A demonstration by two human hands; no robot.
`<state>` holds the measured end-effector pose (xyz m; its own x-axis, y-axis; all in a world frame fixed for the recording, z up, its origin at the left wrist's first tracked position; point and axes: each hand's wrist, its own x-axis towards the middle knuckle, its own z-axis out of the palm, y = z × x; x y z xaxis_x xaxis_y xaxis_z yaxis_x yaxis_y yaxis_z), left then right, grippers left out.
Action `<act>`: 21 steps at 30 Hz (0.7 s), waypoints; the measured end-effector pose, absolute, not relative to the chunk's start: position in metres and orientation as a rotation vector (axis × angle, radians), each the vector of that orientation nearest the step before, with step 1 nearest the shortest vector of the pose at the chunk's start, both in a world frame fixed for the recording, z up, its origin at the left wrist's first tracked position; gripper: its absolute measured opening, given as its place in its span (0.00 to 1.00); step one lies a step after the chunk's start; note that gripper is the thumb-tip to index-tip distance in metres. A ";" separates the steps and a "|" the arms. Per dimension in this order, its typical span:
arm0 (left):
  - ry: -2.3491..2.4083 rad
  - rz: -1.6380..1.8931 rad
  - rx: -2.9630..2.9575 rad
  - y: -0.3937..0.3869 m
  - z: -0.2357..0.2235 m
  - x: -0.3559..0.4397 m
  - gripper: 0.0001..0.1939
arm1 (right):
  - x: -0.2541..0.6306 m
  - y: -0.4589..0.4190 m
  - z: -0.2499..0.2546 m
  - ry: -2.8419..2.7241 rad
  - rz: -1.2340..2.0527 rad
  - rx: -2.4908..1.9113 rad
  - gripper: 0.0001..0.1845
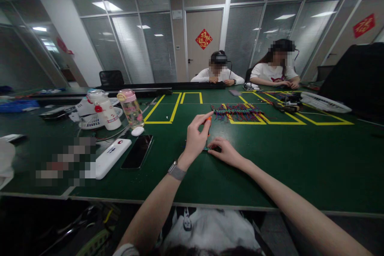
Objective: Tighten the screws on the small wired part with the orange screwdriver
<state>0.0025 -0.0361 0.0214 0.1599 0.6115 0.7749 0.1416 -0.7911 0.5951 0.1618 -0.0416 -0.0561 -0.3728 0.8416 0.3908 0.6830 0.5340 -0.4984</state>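
Orange-handled screwdriver (209, 128) standing roughly upright in the left hand (196, 136), fingers pinched shut around the grip, thin dark shaft pointing down at a tiny greenish piece (205, 149) on the green desk (216, 188). Right hand (223, 152) is down low just beside it, fingers curled with the tips right at that piece; honestly can't tell if they've actually got hold of it or are just touching. Messy bundle of coloured wires (240, 113) lies beyond the hands, and a dark phone (137, 152) sits off to the left.
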 end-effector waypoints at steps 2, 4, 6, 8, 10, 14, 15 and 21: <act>0.851 1.731 2.057 -0.036 0.021 0.002 0.12 | 0.162 -0.042 -0.055 -2.161 0.338 -1.233 0.05; 0.936 1.757 2.055 -0.035 0.021 0.002 0.12 | 0.162 -0.042 -0.055 -2.158 0.346 -1.233 0.05; 0.861 1.707 2.039 -0.034 0.020 0.002 0.15 | 0.162 -0.042 -0.056 -2.156 0.353 -1.229 0.05; 0.737 1.627 2.008 -0.034 0.020 0.003 0.17 | 0.162 -0.041 -0.056 -2.155 0.358 -1.226 0.04; 0.721 1.621 1.996 -0.034 0.020 0.003 0.16 | 0.162 -0.041 -0.057 -2.157 0.360 -1.224 0.04; 0.970 1.766 2.053 -0.035 0.020 0.003 0.13 | 0.162 -0.041 -0.058 -2.154 0.360 -1.220 0.05; 0.975 1.770 2.069 -0.035 0.020 0.003 0.13 | 0.162 -0.040 -0.058 -2.152 0.361 -1.218 0.05; 0.836 1.723 2.081 -0.036 0.020 0.003 0.14 | 0.163 -0.040 -0.059 -2.150 0.359 -1.217 0.05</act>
<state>0.0028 -0.0363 0.0203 0.1056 0.6122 0.7836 0.2364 -0.7809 0.5782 0.1625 -0.0399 -0.0590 -0.3714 0.8417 0.3919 0.6690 0.5353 -0.5157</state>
